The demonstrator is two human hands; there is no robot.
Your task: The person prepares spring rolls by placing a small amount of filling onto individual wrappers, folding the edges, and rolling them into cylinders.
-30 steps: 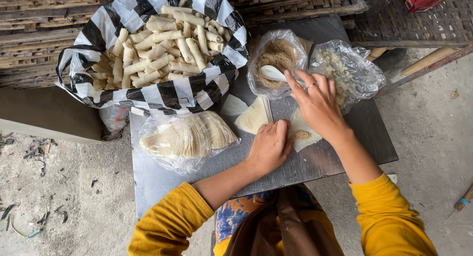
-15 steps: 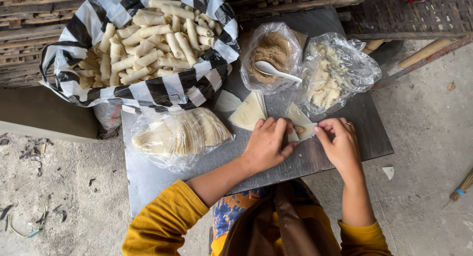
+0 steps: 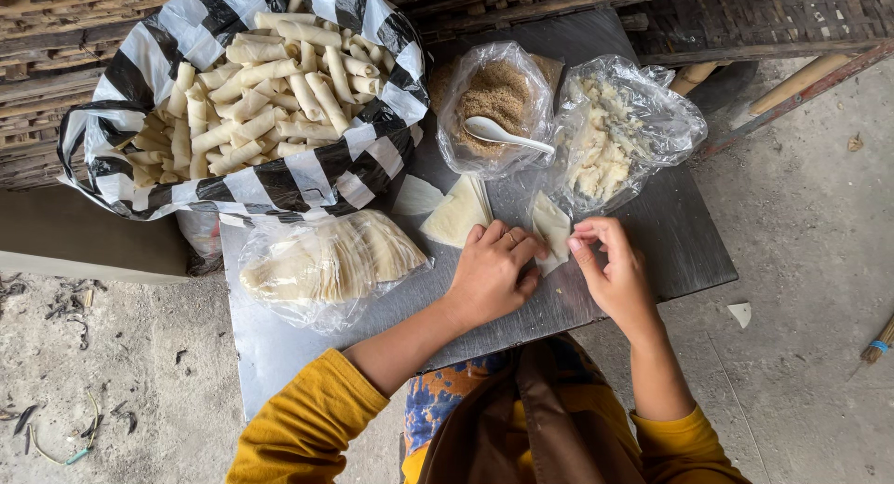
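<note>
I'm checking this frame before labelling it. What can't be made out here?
- Head view: whether filling lies on the wrapper; the left hand and right hand cover its lower edge.
- Head view: the spoon bowl's contents, too small.
- Head view: the rolls deeper in the striped bag, hidden by those on top.

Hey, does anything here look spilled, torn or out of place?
Nothing spilled. One loose wrapper lies apart from the stack, and a pale scrap sits on the floor beside the table. Both hands hold a wrapper.
</note>
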